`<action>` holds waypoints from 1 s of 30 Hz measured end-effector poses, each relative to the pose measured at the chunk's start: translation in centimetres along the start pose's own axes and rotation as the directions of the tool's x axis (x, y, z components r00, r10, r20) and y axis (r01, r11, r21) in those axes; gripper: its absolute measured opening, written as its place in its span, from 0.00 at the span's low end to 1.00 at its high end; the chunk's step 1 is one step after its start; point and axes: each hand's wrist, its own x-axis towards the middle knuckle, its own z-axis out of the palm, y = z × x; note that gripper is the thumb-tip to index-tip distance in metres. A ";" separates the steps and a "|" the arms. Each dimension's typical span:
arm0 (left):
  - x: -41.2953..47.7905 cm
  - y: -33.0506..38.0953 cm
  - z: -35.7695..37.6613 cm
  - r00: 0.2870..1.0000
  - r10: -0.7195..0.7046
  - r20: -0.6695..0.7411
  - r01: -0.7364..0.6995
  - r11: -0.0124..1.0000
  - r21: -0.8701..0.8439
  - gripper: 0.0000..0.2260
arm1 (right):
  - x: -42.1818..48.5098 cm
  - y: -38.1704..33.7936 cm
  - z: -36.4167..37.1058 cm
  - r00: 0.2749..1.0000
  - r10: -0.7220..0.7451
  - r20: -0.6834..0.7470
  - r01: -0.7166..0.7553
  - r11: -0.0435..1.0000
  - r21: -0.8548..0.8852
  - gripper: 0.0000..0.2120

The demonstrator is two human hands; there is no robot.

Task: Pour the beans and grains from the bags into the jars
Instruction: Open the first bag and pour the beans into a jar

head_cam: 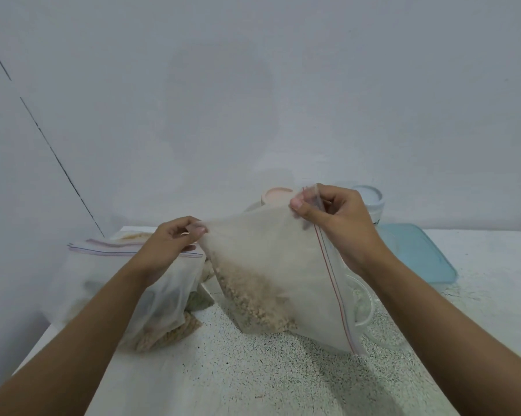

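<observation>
While it hangs over the speckled table (253,370): zip bag (268,244), two-handed.
Clear jar (370,301) under the bag's seal edge; left hand (169,241) pinching its left corner, right hand (337,217) pinching the seal's top; grains (253,298) pooled at its lowest corner. Advised: seat the mouth in the jar, lift left corner slowly.

Bag (277,265) cloudy clear, red and blue zip stripes. Grains (253,301) tan-beige. Counter (253,370) white, black-speckled. Flat lid (418,253) light blue. Pink jar top (278,195); pale blue jar top (369,195).
</observation>
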 end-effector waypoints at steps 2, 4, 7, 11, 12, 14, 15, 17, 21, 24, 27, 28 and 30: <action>0.1 -0.1 0.2 0.996 -0.085 -0.012 0.083 0.991 -0.103 0.05 | -0.2 0.2 0.1 1.000 -0.021 0.012 0.021 1.000 -0.009 0.06; 0.3 -0.3 -0.1 0.993 -0.114 -0.030 0.110 0.987 -0.117 0.08 | -0.3 0.3 0.2 1.000 -0.017 0.023 0.017 1.000 0.007 0.07; 0.4 -0.3 0.1 0.989 -0.121 -0.086 0.103 0.976 -0.191 0.10 | -0.3 0.4 0.1 1.000 0.004 0.009 -0.004 1.000 0.022 0.04; 0.2 -0.6 1.6 0.991 -0.129 0.026 0.131 0.960 -0.246 0.09 | -0.4 0.6 0.0 1.000 0.030 -0.006 -0.030 0.999 0.020 0.03; 0.3 -0.7 1.8 0.991 -0.132 0.023 0.134 0.958 -0.254 0.09 | -0.4 0.5 0.0 0.999 0.038 -0.006 -0.038 0.999 0.022 0.03; 0.3 -0.4 2.1 0.986 -0.166 -0.022 0.153 0.947 -0.282 0.08 | -0.5 0.5 0.0 0.999 0.049 -0.008 -0.049 0.999 0.023 0.02; 0.2 -0.2 2.3 0.983 -0.182 -0.034 0.165 0.942 -0.291 0.08 | -0.6 0.4 0.0 0.999 0.050 -0.011 -0.050 0.999 0.020 0.02; -0.1 0.1 2.9 0.980 -0.196 -0.041 0.174 0.935 -0.308 0.09 | -0.7 0.2 -0.1 0.999 0.039 -0.016 -0.039 0.999 0.002 0.02; -0.5 0.4 3.6 0.975 -0.191 -0.116 0.142 0.931 -0.337 0.10 | -1.1 -0.7 0.3 1.000 -0.003 0.012 0.003 1.000 -0.019 0.04; -0.3 1.2 4.0 0.971 -0.160 -0.180 0.074 0.910 -0.407 0.12 | -1.1 -1.9 0.3 0.999 -0.036 0.031 0.036 0.999 0.011 0.05; 0.2 3.1 3.9 0.970 -0.101 -0.221 -0.006 0.899 -0.438 0.12 | -0.8 -3.3 0.2 0.998 -0.067 0.016 0.066 0.997 0.043 0.03; 0.4 3.9 3.8 0.970 -0.080 -0.231 -0.031 0.897 -0.442 0.12 | -0.7 -3.8 0.2 0.997 -0.080 0.002 0.080 0.995 0.053 0.03; 0.9 5.5 3.7 0.967 -0.045 -0.252 -0.075 0.890 -0.449 0.11 | -0.4 -4.6 0.0 0.994 -0.108 -0.024 0.109 0.991 0.075 0.03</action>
